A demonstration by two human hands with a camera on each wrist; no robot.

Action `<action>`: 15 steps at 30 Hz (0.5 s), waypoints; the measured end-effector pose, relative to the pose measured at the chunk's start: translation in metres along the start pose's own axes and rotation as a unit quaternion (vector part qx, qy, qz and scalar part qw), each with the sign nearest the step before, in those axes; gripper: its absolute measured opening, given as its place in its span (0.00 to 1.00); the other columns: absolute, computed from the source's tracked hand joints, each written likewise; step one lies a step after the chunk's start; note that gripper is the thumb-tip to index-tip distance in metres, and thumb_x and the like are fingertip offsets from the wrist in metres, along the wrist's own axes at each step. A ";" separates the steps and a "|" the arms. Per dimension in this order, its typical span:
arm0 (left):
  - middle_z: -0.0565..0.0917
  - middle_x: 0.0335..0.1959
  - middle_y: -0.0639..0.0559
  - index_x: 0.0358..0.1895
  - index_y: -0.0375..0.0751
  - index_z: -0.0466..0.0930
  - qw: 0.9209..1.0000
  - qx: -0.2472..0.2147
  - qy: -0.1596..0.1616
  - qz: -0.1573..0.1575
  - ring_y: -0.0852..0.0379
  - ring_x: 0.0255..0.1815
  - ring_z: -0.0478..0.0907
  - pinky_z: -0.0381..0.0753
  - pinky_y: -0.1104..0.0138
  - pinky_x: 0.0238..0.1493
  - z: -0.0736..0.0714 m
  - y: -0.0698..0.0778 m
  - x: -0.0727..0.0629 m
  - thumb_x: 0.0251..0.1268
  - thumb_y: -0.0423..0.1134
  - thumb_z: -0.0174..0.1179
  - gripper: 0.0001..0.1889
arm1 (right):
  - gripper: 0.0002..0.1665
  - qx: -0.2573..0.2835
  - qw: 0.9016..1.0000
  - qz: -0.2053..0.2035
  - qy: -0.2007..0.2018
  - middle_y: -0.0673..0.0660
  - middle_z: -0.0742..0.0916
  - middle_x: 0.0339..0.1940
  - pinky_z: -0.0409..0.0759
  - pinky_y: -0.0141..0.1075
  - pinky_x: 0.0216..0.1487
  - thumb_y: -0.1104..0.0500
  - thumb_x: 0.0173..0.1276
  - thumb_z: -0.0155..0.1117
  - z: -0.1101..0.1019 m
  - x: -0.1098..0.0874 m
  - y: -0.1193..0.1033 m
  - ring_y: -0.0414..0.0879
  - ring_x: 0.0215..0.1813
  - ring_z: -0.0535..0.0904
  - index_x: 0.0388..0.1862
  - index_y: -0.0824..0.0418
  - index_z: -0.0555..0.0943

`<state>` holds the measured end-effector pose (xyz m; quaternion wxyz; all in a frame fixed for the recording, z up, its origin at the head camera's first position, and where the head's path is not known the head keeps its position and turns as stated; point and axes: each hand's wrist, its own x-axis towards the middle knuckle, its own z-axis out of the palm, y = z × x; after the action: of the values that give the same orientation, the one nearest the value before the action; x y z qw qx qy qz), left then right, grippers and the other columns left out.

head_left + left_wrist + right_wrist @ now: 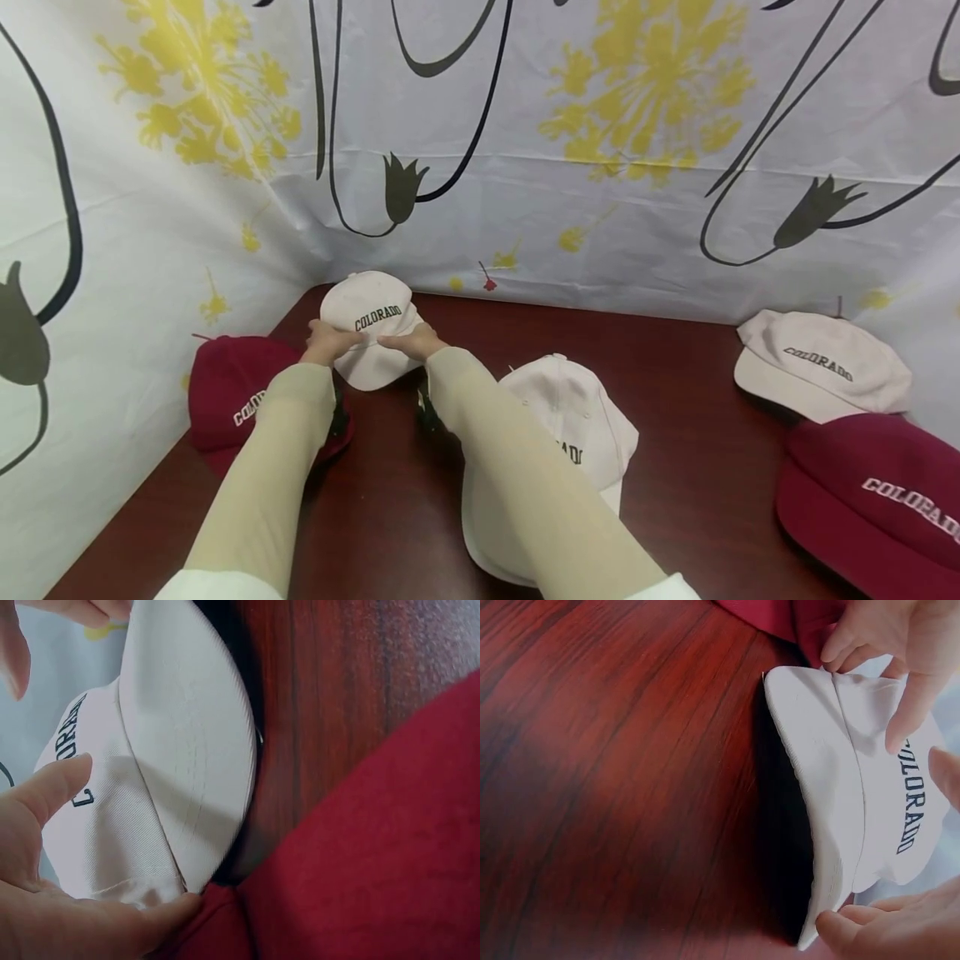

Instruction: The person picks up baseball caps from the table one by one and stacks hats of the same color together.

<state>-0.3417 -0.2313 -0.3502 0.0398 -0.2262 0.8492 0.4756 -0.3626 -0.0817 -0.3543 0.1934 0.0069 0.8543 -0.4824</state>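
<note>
- Around the centre of your head view, a patterned sheet (pixel 487 108) fills nine through three o'clock, cut off above.
- The dark red table (pixel 697 383) runs out of frame at six.
- Your beige sleeves (pixel 281 442) reach in from below; the right one hides much of the near cream cap (pixel 555 392) at five o'clock.
- At four, the right maroon cap (pixel 847 500) is cut off by the frame.
- At eight, your left sleeve covers part of the left maroon cap (pixel 232 371).
- At three, the far cream cap (pixel 840 337) shows nearly whole.
- Between eight and nine, in the table's far corner, sits the gripped cream cap (pixel 375 362); its underside is lost in darkness.
- Your left hand (pixel 328 342) pinches its side, thumb over the front.
- Your right hand (pixel 416 341) is at its other side; you cannot tell whether thumb and fingers close on it.
</note>
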 end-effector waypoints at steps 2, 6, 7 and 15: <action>0.46 0.65 0.23 0.67 0.23 0.28 1.000 0.000 0.001 0.001 0.33 0.67 0.46 0.58 0.49 0.61 0.001 0.000 0.000 0.58 0.41 0.58 0.49 | 0.56 -0.027 1.000 -0.011 0.011 0.65 0.62 0.68 0.62 0.39 0.62 0.39 0.52 0.67 0.006 0.021 0.011 0.54 0.67 0.60 0.69 0.68 0.54; 0.46 0.65 0.22 0.67 0.24 0.27 1.000 -0.001 -0.001 0.004 0.33 0.67 0.46 0.59 0.49 0.61 0.002 0.000 0.001 0.58 0.40 0.58 0.50 | 0.64 -0.075 0.997 -0.013 0.028 0.65 0.63 0.67 0.65 0.41 0.59 0.30 0.44 0.67 0.018 0.075 0.039 0.56 0.66 0.60 0.69 0.66 0.56; 0.46 0.65 0.23 0.67 0.25 0.26 1.000 -0.003 -0.001 0.004 0.33 0.67 0.46 0.58 0.49 0.61 0.002 0.000 0.001 0.58 0.40 0.58 0.50 | 0.65 -0.083 0.996 -0.014 0.029 0.66 0.64 0.67 0.66 0.41 0.58 0.29 0.42 0.67 0.021 0.093 0.049 0.57 0.65 0.60 0.69 0.67 0.57; 0.46 0.65 0.24 0.67 0.26 0.27 1.000 -0.016 0.004 0.000 0.33 0.67 0.45 0.54 0.50 0.63 0.004 -0.001 0.003 0.57 0.38 0.60 0.50 | 0.62 -0.089 0.995 0.008 0.035 0.64 0.65 0.65 0.67 0.45 0.56 0.31 0.42 0.68 0.027 0.124 0.066 0.56 0.64 0.63 0.68 0.65 0.58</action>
<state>-0.3445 -0.2292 -0.3540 0.0327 -0.2288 0.8415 0.4883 -0.4558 -0.0903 -0.4625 0.1673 0.0136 0.9001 -0.4020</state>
